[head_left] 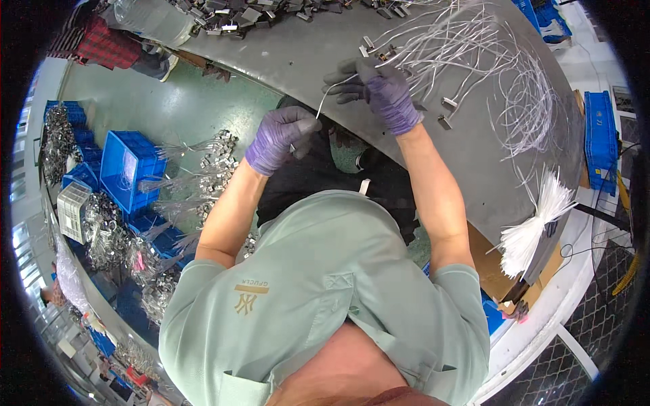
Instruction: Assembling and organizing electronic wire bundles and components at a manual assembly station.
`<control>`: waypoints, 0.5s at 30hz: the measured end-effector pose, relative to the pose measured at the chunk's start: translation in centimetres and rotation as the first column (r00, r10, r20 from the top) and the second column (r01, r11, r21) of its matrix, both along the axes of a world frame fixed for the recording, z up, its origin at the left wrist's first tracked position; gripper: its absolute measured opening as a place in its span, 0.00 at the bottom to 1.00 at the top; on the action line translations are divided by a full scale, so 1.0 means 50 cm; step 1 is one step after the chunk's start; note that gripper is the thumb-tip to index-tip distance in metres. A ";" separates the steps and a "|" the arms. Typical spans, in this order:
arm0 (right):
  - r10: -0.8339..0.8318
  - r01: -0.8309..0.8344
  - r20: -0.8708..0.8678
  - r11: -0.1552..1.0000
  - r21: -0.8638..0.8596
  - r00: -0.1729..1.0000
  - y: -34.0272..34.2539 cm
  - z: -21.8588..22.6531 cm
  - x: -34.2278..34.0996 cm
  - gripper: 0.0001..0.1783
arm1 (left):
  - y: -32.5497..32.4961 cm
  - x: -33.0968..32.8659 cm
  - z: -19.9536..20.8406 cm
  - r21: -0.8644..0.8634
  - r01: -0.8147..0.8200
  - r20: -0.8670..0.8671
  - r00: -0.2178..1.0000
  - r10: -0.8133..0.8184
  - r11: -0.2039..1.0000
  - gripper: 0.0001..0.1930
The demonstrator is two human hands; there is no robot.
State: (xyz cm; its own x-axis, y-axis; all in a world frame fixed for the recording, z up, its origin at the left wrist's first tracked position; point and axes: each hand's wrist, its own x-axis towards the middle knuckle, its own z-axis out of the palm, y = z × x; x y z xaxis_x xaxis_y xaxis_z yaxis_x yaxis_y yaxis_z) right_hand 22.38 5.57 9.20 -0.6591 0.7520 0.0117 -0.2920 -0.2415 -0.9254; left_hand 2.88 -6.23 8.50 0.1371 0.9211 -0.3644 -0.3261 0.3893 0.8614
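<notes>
You seem to be guiding a white cable [321,103], your left hand [287,137] pinching it, your right hand's [380,90] grip unclear; next likely calls for gentle tension.

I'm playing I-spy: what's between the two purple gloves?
A thin white cable, bending up from the left hand toward the right hand. The head view shows it.

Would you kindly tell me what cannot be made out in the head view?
Head view: whether the white cable ends within the left hand; fingers cover it.
Head view: the connector pile's full extent; the top edge cuts it off.
Head view: distant lower-left clutter; too small.
</notes>
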 end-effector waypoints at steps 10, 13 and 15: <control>-0.588 0.444 -0.314 0.789 -0.426 0.745 0.047 0.071 0.025 0.16 | -0.005 -0.001 -0.001 0.077 0.017 -0.167 0.986 -0.004 0.997 0.12; -0.481 0.275 -0.467 0.853 -0.443 0.742 0.053 0.068 0.042 0.15 | -0.001 0.025 0.021 0.084 0.013 -0.179 0.984 0.002 0.996 0.12; -0.498 0.288 -0.466 0.845 -0.450 0.731 0.047 0.073 0.036 0.15 | 0.004 0.029 0.027 0.072 -0.002 -0.148 0.989 0.013 0.997 0.13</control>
State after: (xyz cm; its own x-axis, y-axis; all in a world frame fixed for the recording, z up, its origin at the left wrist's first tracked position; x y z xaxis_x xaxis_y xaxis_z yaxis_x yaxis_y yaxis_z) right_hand 24.19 7.92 12.85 -0.2582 0.9658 -0.0222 -0.8551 -0.2392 -0.4600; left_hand 4.32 -6.03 9.83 0.0793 0.9462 -0.3138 -0.1959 0.3234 0.9258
